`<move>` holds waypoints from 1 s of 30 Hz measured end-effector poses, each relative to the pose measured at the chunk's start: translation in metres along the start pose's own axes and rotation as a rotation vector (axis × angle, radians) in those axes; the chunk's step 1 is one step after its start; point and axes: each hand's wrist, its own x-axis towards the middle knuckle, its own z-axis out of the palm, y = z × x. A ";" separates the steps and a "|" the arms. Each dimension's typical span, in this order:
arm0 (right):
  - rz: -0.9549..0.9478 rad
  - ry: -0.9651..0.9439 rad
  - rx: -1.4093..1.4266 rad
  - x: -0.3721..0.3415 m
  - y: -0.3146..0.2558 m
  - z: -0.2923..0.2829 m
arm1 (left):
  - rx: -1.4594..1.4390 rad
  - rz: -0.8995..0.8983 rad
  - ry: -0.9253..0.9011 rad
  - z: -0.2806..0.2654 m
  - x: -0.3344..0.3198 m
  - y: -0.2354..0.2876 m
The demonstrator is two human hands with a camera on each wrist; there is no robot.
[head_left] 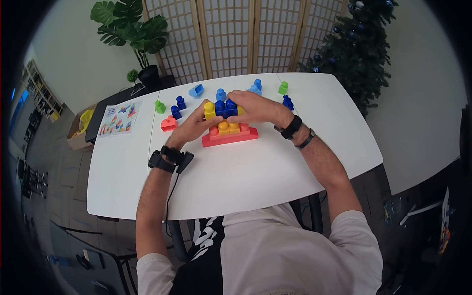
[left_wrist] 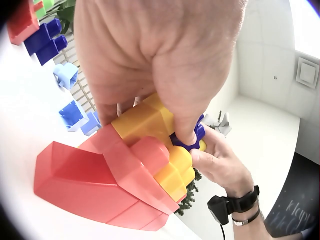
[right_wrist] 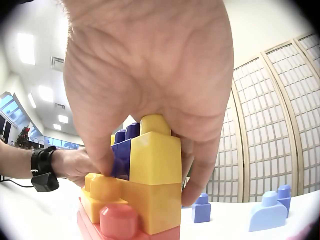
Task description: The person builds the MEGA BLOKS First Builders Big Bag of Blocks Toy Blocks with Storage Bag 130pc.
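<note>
By the left hand (head_left: 195, 127) and right hand (head_left: 256, 106), a yellow-and-blue block row (head_left: 226, 110) is pinched between thumbs and fingers, atop the red-and-orange base (head_left: 230, 139)

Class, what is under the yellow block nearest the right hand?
An orange block, with red blocks below. The orange top directly beneath the yellow block is hidden.

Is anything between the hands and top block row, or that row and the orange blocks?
Nothing visible: left hand and right hand grip the blue-and-yellow row, whose right end meets the orange blocks.
</note>
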 end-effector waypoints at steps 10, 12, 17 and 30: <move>0.025 -0.019 0.042 0.002 0.002 0.001 | 0.058 0.030 0.006 -0.003 0.001 -0.007; 0.028 -0.025 0.047 0.002 0.003 0.002 | 0.042 0.085 -0.005 -0.003 0.003 -0.008; 0.043 0.058 0.168 -0.006 -0.015 -0.015 | 0.176 0.087 0.048 -0.023 0.000 0.006; 0.342 0.498 0.563 -0.033 0.088 -0.072 | 0.241 -0.044 0.421 -0.119 -0.012 -0.007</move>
